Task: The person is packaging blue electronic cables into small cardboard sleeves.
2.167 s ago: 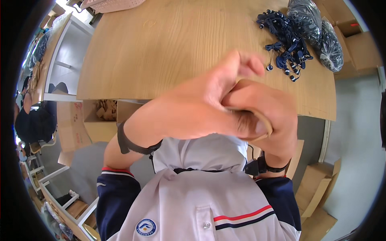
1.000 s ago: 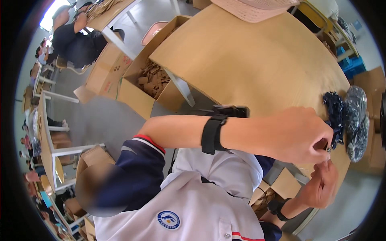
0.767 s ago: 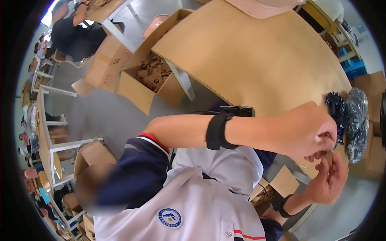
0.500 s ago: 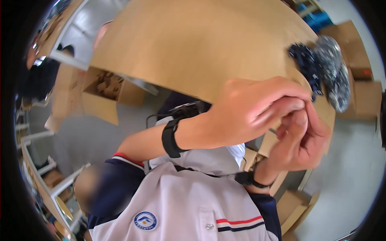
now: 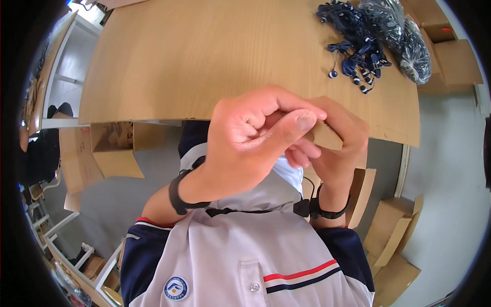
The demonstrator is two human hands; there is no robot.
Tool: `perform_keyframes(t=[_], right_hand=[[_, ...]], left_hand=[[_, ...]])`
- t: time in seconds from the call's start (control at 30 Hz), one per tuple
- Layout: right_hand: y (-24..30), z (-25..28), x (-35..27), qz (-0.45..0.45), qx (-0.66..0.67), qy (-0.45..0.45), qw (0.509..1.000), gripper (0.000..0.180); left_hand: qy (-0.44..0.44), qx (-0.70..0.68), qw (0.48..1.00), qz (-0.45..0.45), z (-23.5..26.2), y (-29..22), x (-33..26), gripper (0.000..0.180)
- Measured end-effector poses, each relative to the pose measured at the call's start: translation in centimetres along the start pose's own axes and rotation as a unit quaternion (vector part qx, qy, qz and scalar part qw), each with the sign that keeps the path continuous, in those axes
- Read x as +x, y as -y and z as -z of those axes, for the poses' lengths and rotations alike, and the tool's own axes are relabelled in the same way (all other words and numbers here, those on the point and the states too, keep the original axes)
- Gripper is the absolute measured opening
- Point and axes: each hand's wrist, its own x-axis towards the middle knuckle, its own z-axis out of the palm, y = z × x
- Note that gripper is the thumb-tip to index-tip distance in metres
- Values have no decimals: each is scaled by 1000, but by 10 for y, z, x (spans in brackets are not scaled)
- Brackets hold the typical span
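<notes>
In front of my chest, over the table's near edge, my two hands meet. My left hand (image 5: 250, 140) is closed, its thumb tip and forefinger pressed together; whatever lies between them is too small or hidden to make out. Touching it from the right, my right hand (image 5: 342, 130) curls its fingers inward. A small flat tan piece (image 5: 327, 137), like card or paper, shows between the hands, against the right palm. Most of the right fingers are hidden behind the left hand. Beyond, on the table's right part, lies a tangled heap of dark blue earphones (image 5: 358, 48) with white-ringed buds.
Clear plastic bags (image 5: 414, 53) of dark goods lie beside the earphones on the wooden table (image 5: 179, 61). Open cardboard boxes stand at far right (image 5: 460, 64), lower right (image 5: 391, 227) and on the left (image 5: 115, 153). White-framed shelving (image 5: 56, 230) runs along the left side.
Both hands have moved left within the picture and remain together. The view has shifted, so the earphones and bags sit higher and further left. The tan piece now shows between my hands.
</notes>
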Motion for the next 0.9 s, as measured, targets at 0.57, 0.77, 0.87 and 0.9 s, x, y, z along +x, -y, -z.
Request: perform_keyframes(t=[0.57, 0.77, 0.87, 0.9], right_hand=[[-35, 26, -25, -162, 534, 448, 699, 39], [-4, 8, -57, -286, 673, 165, 662, 72], [-3, 16, -52, -272, 646, 164, 694, 77], [-3, 19, -51, -272, 644, 162, 697, 77]], left_hand=[[443, 274, 852, -54, 8, -11, 28, 26], [326, 457, 717, -413, 9, 16, 12, 91], [260, 445, 748, -418, 2, 19, 5, 38], [282, 468, 747, -377, 2, 16, 5, 43]])
